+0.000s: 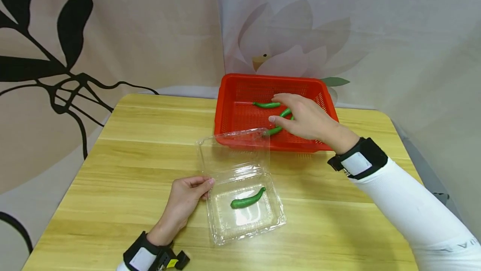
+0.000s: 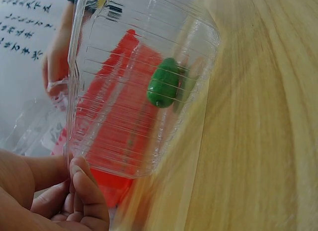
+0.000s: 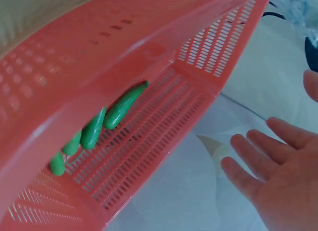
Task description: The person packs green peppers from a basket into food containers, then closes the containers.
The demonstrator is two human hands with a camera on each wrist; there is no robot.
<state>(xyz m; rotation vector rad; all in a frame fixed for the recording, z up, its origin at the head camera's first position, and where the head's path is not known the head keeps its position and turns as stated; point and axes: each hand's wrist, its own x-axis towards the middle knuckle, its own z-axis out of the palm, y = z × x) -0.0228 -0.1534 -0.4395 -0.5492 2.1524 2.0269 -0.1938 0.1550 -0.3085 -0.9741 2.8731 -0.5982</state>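
In the head view, a clear plastic clamshell box (image 1: 224, 226) lies on the table with its lid raised toward the basket. One green chili pepper (image 1: 246, 201) rests slantwise in its base. My left hand (image 1: 184, 198) pinches the box's left edge near the hinge between thumb and fingers, also seen in the left wrist view. At the back stands a red plastic basket (image 1: 240, 89) holding several green chili peppers (image 3: 126, 106). Over the basket's right part, my right hand (image 1: 308, 118) has its thumb and fingers spread apart, with nothing held. It partly hides the peppers below it.
The wooden table (image 1: 143, 145) carries both containers. The lid (image 1: 233, 150) overlaps the basket's front rim in the head view. Behind the table hangs a printed cloth (image 1: 169, 24) with plant and flower designs.
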